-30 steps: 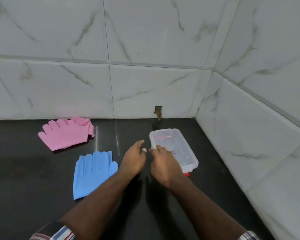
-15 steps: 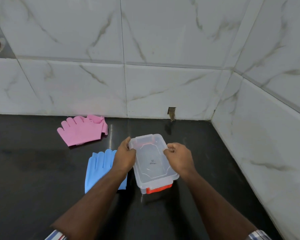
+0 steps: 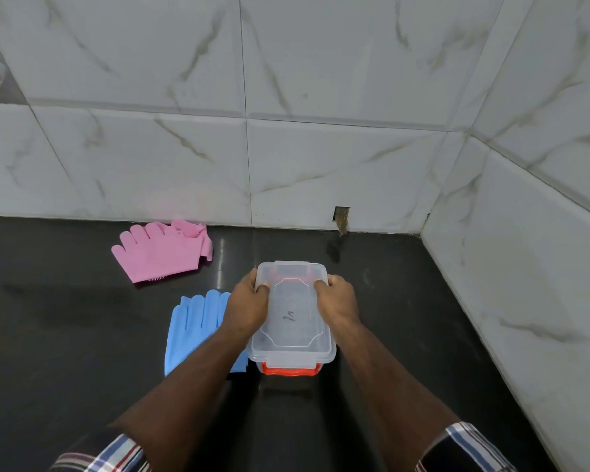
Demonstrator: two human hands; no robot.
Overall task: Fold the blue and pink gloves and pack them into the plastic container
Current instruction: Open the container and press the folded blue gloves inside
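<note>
Head view, looking down at a dark counter w/ white marble-look tiled walls behind and to the right; a clear plastic container (image 3: pixel 292 318) w/ lid on and an orange latch at its near end sits at centre, lengthways to the viewer; left hand (image 3: pixel 247 306) grips its left edge near the far end, fingers curled over the lid rim; right hand (image 3: pixel 336 301) grips the right edge the same way, so both hands are clamped on the container; plaid sleeves show at the bottom corners. Blue gloves (image 3: pixel 195 327) lie flat just left of the container, partly hidden under the left forearm; pink gloves (image 3: pixel 160 255) lie further back-left, near the wall, well apart from the box. Progress, as a judgement: early stage; neither pair is folded, nothing visible inside the container, lid looks closed; left to do: open the lid, fold blue and pink pairs, pack both in.
</note>
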